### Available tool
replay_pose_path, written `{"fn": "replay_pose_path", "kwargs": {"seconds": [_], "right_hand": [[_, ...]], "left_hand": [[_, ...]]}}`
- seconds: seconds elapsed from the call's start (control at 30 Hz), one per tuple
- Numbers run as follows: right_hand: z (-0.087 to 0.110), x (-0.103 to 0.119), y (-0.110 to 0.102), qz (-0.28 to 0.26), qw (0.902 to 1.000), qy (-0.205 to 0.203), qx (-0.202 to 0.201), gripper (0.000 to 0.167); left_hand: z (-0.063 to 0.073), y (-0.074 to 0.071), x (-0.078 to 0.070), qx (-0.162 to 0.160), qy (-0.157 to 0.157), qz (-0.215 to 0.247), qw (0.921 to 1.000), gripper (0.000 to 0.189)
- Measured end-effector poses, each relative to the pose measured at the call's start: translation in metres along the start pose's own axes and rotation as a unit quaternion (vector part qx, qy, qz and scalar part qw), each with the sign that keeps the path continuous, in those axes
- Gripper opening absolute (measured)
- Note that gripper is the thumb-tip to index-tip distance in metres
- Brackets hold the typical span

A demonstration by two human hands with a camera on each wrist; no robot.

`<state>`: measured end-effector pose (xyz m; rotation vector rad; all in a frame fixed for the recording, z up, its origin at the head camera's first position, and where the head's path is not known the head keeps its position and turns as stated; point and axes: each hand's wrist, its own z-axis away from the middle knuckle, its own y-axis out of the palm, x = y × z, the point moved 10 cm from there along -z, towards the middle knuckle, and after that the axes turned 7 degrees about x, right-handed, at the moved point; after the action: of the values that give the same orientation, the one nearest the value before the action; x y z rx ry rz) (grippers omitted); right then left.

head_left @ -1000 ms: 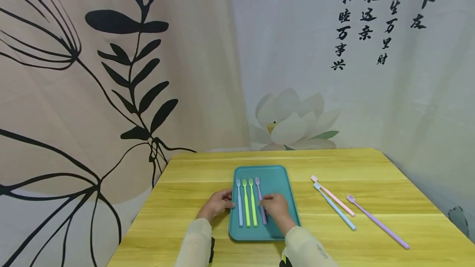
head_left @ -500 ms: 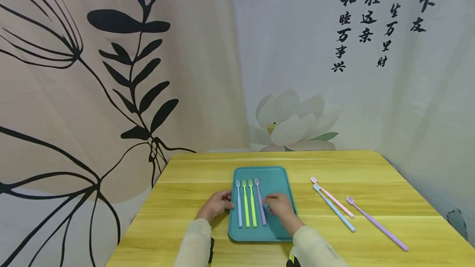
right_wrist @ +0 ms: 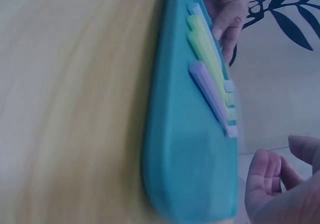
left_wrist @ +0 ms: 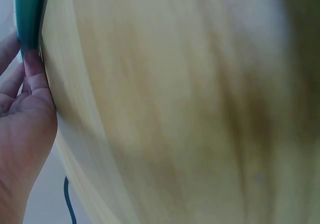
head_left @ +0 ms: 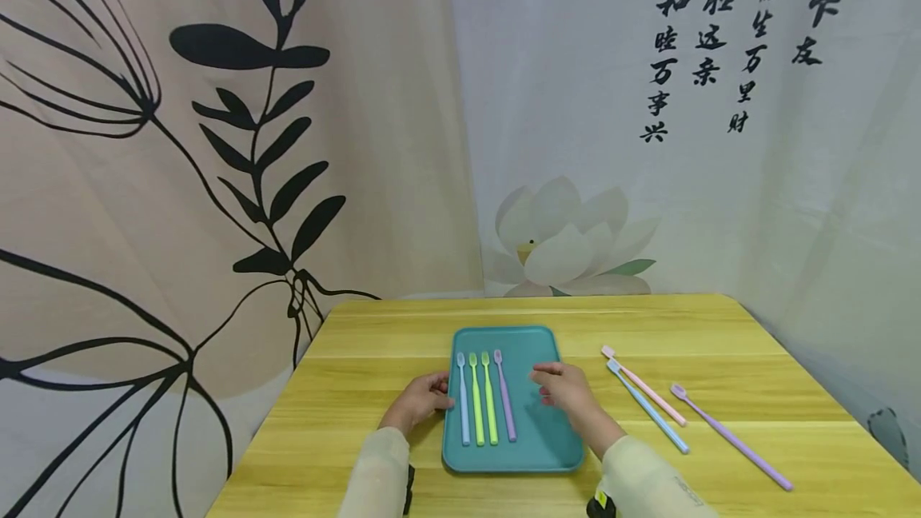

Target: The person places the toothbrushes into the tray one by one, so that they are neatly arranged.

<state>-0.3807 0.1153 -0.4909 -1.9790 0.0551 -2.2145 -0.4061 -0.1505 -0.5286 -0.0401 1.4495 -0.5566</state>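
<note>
On the teal tray (head_left: 528, 464), slim blue, lime and purple toothbrushes (head_left: 490, 402).

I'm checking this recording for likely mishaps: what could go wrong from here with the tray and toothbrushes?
The pink toothbrush and outer blue toothbrush lie close at their heads, so picking up one might drag the other.
The left hand holds the left edge of the tray; a tug could shift the four toothbrushes in it.
The right hand, near the tray's purple toothbrush, could knock it askew.
</note>
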Motion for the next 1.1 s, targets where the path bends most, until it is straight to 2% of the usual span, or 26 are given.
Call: {"fn": "replay_pose_path", "kwargs": {"seconds": [0.17,0.4,0.67,0.87,1.1], "right_hand": [[0.005,0.015,-0.018,0.000,0.9998,-0.020,0.005,0.033],[0.011,0.021,-0.050,0.045,0.9984,-0.027,0.020,0.038],[0.017,0.014,-0.091,0.075,0.9965,-0.027,0.025,0.045],[0.025,0.015,-0.118,0.090,0.9944,-0.035,0.042,0.054],[0.030,0.010,-0.149,0.111,0.9901,-0.049,0.071,0.056]], "left_hand": [[0.000,-0.002,-0.001,0.000,0.010,-0.005,0.9999,0.056],[0.002,-0.003,-0.002,0.003,0.007,-0.006,1.0000,0.055],[0.002,-0.003,-0.002,0.004,0.005,-0.001,1.0000,0.054],[0.002,-0.001,-0.002,0.003,-0.002,-0.005,1.0000,0.054],[0.002,-0.001,0.000,-0.001,-0.005,0.000,1.0000,0.054]]}}
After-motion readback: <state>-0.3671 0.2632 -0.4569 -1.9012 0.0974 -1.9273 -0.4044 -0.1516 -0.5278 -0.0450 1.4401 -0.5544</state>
